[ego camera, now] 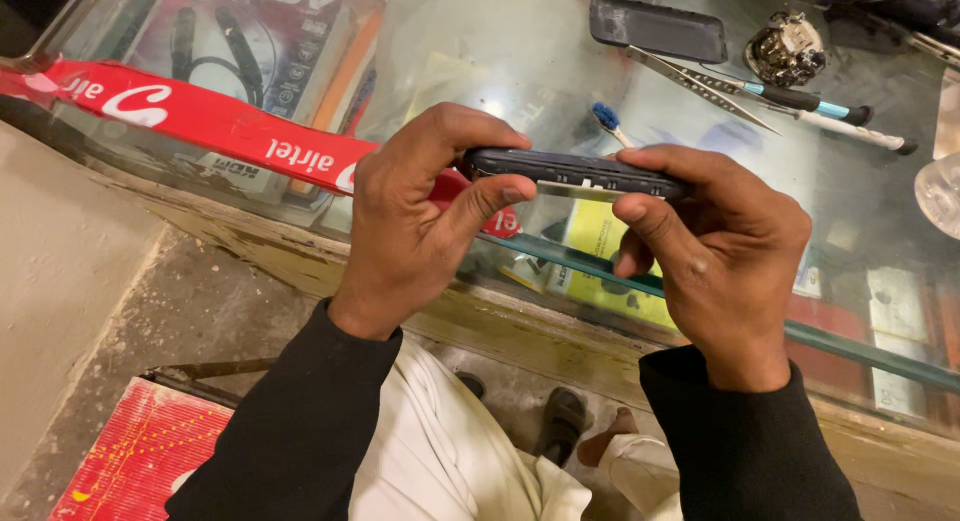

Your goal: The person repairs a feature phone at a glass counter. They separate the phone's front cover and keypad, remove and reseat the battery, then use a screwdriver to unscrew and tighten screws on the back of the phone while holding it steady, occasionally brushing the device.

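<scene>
Both hands, left [420,221] and right [720,246], closed on 1 dark phone [575,174], held edge-on above the glass tabletop's [880,231] near edge. Thin metal strip in its side seam (casing apparently not yet parted). Tweezers [700,86] lie unused toward the far edge.

A slim, dark grey plastic mobile phone [575,174] is held edge-on between both hands, its long side running level from left to right above the front edge of a glass counter. Small slots and ports show along the edge that faces up. A thin, bright strip of metal [585,190] lies along its lower seam near the middle. The phone's left end sits under the fingertips of one hand, its right end under those of the other.
</scene>
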